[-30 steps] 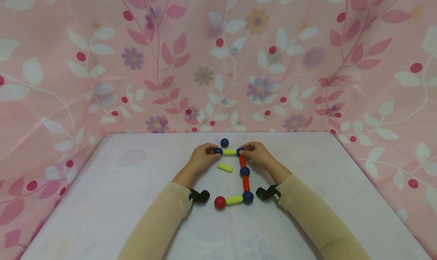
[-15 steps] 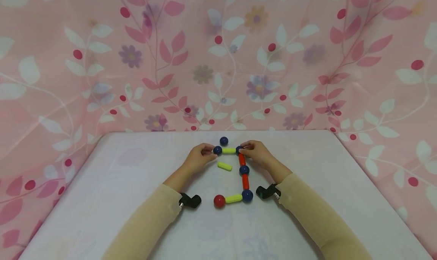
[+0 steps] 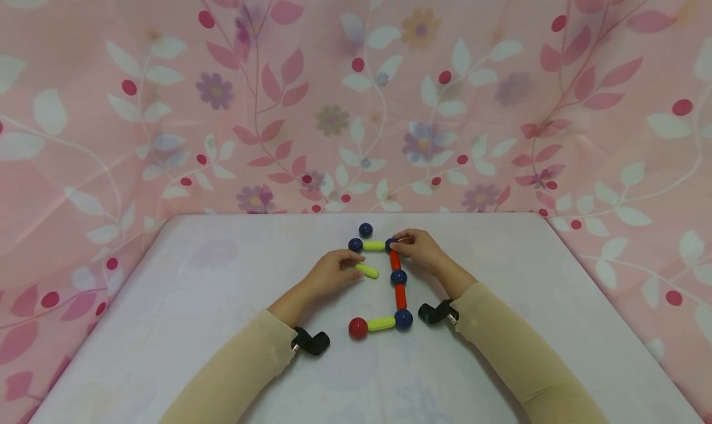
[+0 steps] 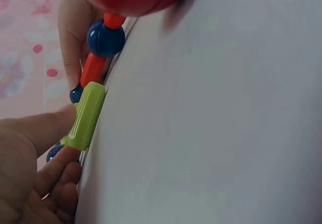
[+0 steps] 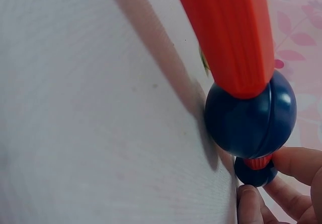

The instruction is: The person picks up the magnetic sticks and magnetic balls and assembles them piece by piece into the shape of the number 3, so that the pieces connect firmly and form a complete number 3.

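In the head view my left hand [image 3: 332, 274] has its thumb and fingers on either side of one end of a loose yellow-green rod [image 3: 368, 271] on the table. The left wrist view shows the thumb and a finger close to this ribbed rod [image 4: 89, 117], partly behind it; firm contact is unclear. My right hand [image 3: 424, 251] pinches the dark blue corner ball [image 3: 390, 245] of a joined shape of balls and rods. From that ball one yellow-green rod [image 3: 374, 246] runs left to a blue ball [image 3: 355, 245], and a red rod [image 3: 395, 261] comes toward me.
A single blue ball [image 3: 365, 229] lies behind the shape. The near side of the shape has a blue ball [image 3: 403, 319], a yellow-green rod [image 3: 381, 324] and a red ball [image 3: 358, 328]. A pink floral cloth [image 3: 356, 102] hangs behind the white table [image 3: 222, 325].
My left hand has let go of the left blue ball and moved toward me to the loose yellow-green rod. My right hand stays at the corner ball.
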Demonstrator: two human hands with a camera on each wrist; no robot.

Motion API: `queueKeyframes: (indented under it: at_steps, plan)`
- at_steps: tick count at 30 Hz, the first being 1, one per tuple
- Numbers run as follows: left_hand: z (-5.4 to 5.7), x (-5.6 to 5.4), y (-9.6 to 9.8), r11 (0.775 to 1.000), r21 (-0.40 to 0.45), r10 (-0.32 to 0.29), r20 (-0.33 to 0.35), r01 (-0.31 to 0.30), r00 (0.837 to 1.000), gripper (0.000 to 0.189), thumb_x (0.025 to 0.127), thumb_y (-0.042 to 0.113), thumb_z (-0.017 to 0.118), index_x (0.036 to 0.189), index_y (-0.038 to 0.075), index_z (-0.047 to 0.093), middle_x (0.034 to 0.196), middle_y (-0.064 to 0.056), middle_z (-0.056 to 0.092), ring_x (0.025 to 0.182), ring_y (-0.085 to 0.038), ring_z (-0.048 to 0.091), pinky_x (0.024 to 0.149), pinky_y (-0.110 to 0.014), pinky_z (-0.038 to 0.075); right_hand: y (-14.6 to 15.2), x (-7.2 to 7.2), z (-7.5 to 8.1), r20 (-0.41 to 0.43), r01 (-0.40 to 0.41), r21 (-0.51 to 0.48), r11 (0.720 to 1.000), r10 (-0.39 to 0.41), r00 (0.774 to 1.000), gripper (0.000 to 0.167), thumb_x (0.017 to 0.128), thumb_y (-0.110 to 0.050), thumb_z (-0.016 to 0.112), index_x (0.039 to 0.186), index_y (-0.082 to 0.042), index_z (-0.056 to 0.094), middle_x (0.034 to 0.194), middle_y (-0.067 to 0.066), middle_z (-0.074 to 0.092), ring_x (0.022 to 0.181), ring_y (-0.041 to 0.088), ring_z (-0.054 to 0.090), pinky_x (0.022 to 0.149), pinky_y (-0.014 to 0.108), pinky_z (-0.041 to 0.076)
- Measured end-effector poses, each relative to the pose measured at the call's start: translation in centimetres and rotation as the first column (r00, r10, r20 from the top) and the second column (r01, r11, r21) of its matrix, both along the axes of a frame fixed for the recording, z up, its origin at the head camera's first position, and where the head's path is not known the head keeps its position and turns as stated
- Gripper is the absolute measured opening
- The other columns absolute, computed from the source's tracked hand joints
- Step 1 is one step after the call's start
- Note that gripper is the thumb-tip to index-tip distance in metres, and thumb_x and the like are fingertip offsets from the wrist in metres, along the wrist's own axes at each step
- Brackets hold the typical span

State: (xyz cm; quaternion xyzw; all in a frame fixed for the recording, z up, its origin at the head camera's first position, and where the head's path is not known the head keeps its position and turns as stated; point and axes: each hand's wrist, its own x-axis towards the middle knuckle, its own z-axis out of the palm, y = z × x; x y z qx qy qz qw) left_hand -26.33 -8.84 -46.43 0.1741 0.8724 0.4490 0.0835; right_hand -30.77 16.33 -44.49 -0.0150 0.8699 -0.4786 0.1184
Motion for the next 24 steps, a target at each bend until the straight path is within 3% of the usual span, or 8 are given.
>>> queueKeyframes:
  at_steps: [14,24]
  plan:
    - [-0.44,0.2,0.88,0.999,-0.031,0.016,-0.032,-0.017,0.999,0.019,0.091,0.017,0.075,0.11,0.017,0.074,0.112,0.0,0.067,0.108,-0.02,0.06,0.101,-0.041,0.046,0.03,-0.15,-0.07,0.002,0.0,-0.008,1.0,0.0,1.0,0.037,0.096,-0.026,0.069,0.127,-0.006,0.064,0.117,0.015,0.063,0.095,0.025,0.058,0.082,0.032,0.051]
    - [-0.33,0.49,0.89,0.998,-0.05,0.037,-0.029,-0.039,0.999,0.017,0.091,0.018,0.075,0.109,0.019,0.074,0.111,0.0,0.067,0.108,-0.02,0.06,0.1,-0.041,0.047,0.32,0.62,0.66,0.053,0.0,-0.065,0.998,0.003,0.999,0.043,0.097,-0.023,0.068,0.134,-0.003,0.058,0.123,0.017,0.061,0.097,0.024,0.063,0.087,0.034,0.053]
